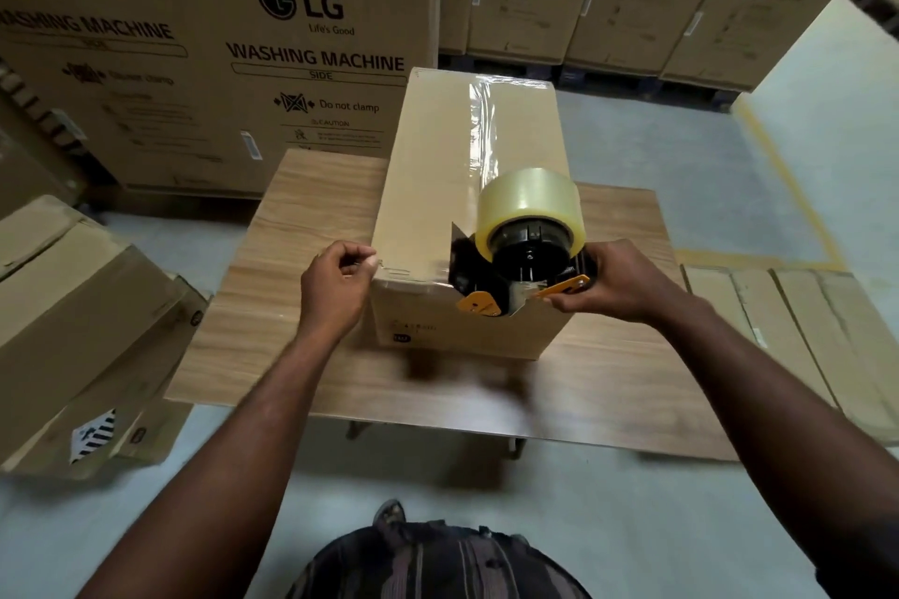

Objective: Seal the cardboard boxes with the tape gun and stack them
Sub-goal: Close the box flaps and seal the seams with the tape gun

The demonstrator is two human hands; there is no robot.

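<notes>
A long cardboard box (438,170) lies on a small wooden table (301,306), its top seam covered by a strip of clear tape (481,127). At the box's near top edge sits a black and orange tape gun (515,277) with a big clear tape roll (528,204). My right hand (618,282) grips the gun's handle from the right. My left hand (338,282) pinches a strip of tape that runs along the box's near left corner.
Large LG washing machine cartons (219,39) stand behind the table and along the back right. Closed cardboard boxes (82,321) lie stacked at the left. Flattened cardboard boxes (788,321) lie on the floor at the right. Grey floor with a yellow line (778,170) spreads around.
</notes>
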